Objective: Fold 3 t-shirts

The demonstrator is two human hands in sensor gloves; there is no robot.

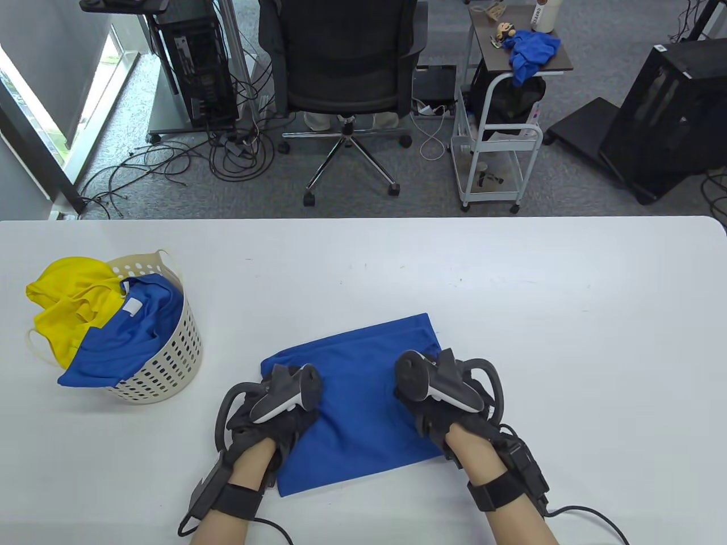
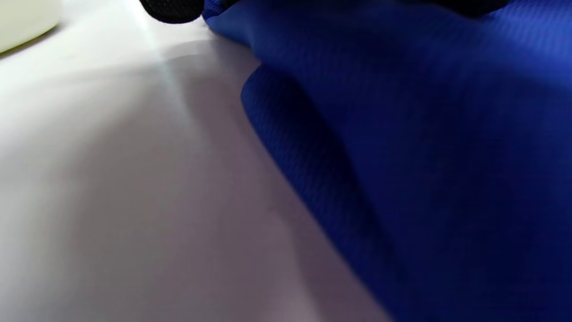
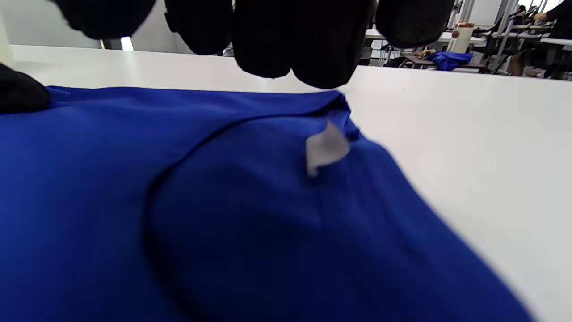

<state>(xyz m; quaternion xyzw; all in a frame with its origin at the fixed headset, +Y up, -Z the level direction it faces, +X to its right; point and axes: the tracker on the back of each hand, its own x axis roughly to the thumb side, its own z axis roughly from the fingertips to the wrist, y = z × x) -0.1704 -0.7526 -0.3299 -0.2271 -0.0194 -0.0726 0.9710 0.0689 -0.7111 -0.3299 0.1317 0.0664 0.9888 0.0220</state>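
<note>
**First shirt folded on table; two shirts waiting in basket**

Far left of the white table (image 1: 511,284) stands a perforated cream laundry basket (image 1: 170,352). A yellow t-shirt (image 1: 68,306) and a second blue t-shirt (image 1: 119,340) hang out of it, both crumpled and unfolded.

Near the front edge, at centre, lies the blue t-shirt (image 1: 363,397) now being worked. It is a compact, slightly skewed rectangle, several layers thick, flat on the table.

The left hand (image 1: 272,414) rests on the rectangle's left edge. The tracker covers the fingers from above, and the left wrist view shows only one dark fingertip beside a rolled fold of cloth, so I cannot tell whether this hand presses flat or pinches the edge.

The right hand (image 1: 437,397) sits on the right edge. In the right wrist view its fingers (image 3: 286,40) hang spread above the cloth with nothing between them, so the hand is open, at most resting on the fabric. A white neck label (image 3: 326,147) sticks up from the top layer (the collar end appears to face the far side).

Judgement: the first of three shirts is at its final fold or smoothing. The next move calls for squaring the skewed edges, shifting the bundle aside without letting layers slip, then drawing a shirt from the basket and spreading it flat.
</note>
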